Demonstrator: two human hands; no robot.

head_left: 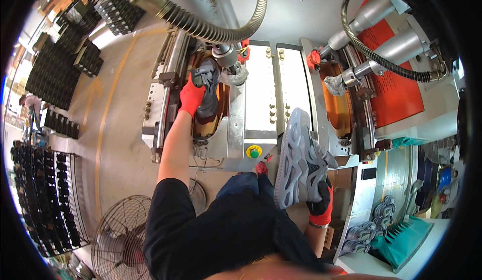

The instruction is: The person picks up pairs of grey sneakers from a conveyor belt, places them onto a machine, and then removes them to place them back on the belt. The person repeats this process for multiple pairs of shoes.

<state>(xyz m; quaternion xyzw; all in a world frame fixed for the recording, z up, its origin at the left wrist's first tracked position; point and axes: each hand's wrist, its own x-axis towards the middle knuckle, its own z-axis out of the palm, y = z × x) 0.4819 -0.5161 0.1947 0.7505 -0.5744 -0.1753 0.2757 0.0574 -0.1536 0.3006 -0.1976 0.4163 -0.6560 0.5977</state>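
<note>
My left hand (192,95), in a red glove, has its fingers closed on the upper of a grey sneaker (207,108). That sneaker sits in the left bay of a machine, on a brownish-orange pad (206,128). A metal press head (224,55) stands close beside its toe end. At the right of my body, my right hand (321,199), gloved in red and black, grips a second grey sneaker (304,164) near the heel. This sneaker is tilted, its chunky sole turned to the left; the fingers are partly hidden by it.
The right bay (335,104) holds another orange pad beneath a plastic-wrapped press head (335,85). A green button (254,152) sits on the machine's front edge. A wire fan (120,242) stands at lower left. More grey shoes (362,234) lie at lower right beside a green container (409,242).
</note>
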